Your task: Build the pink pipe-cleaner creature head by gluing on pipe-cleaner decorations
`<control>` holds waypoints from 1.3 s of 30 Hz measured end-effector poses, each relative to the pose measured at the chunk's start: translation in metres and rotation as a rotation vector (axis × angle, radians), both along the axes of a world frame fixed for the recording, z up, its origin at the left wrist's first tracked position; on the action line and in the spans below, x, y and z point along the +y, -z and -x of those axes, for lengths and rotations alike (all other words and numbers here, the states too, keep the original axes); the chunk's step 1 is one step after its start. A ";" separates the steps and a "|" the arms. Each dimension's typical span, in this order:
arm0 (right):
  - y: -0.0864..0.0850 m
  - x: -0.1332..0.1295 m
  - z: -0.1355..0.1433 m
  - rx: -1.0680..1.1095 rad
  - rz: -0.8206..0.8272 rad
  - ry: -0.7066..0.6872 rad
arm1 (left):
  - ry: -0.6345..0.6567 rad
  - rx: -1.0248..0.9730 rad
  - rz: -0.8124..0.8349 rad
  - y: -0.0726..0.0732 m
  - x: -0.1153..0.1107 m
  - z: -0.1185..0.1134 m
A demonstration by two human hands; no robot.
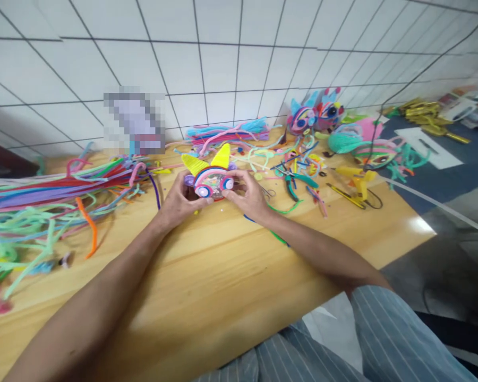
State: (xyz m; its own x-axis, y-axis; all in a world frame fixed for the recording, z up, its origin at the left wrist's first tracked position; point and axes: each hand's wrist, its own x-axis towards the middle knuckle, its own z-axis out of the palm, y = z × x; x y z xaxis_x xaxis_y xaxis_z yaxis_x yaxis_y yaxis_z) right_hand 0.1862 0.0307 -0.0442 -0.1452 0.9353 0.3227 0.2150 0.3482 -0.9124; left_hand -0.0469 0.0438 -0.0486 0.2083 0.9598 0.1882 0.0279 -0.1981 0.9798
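Observation:
A small craft head [212,179] with two yellow pointed ears, pink and blue bands and round blue-and-white eyes is held upright above the wooden table [207,276]. My left hand [180,202] grips its left side, with the thumb along the lower edge. On the other side my right hand [250,195] has its thumb near the lower edge and its fingers around the side. The fingers behind the head are partly hidden. Small scissors [268,193] lie just right of my right hand.
Colourful pipe cleaners [56,191] cover the left side; another bundle [227,132] lies by the tiled wall. Pliers [292,185], a yellow glue gun [356,180] and a yellow cutter [344,195] are at the right. Finished-looking craft heads [301,119] stand behind them.

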 end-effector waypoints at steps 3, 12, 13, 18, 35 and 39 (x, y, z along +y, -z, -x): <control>-0.012 -0.001 -0.004 -0.049 -0.007 -0.021 | 0.020 -0.016 0.012 -0.002 -0.001 0.000; -0.068 -0.018 -0.086 -0.388 -0.010 0.045 | 0.003 -0.008 -0.013 0.001 0.000 0.001; -0.066 -0.022 -0.094 -0.399 -0.003 0.038 | 0.000 -0.001 -0.016 0.001 0.000 0.001; -0.039 -0.032 -0.090 -0.400 0.098 0.025 | 0.014 -0.071 -0.017 0.001 -0.002 -0.003; 0.025 0.005 -0.046 -0.544 -0.183 -0.008 | 0.057 -0.010 -0.002 0.005 -0.005 -0.002; 0.019 0.003 -0.044 -0.456 -0.143 0.002 | 0.046 0.001 -0.027 0.004 -0.007 -0.005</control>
State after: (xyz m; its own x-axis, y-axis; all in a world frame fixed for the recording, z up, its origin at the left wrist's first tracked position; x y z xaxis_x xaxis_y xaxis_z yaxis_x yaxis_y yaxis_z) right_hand 0.2305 0.0334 -0.0634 -0.3002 0.8866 0.3519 0.5835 0.4625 -0.6675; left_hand -0.0418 0.0369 -0.0529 0.2521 0.9437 0.2141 0.0192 -0.2261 0.9739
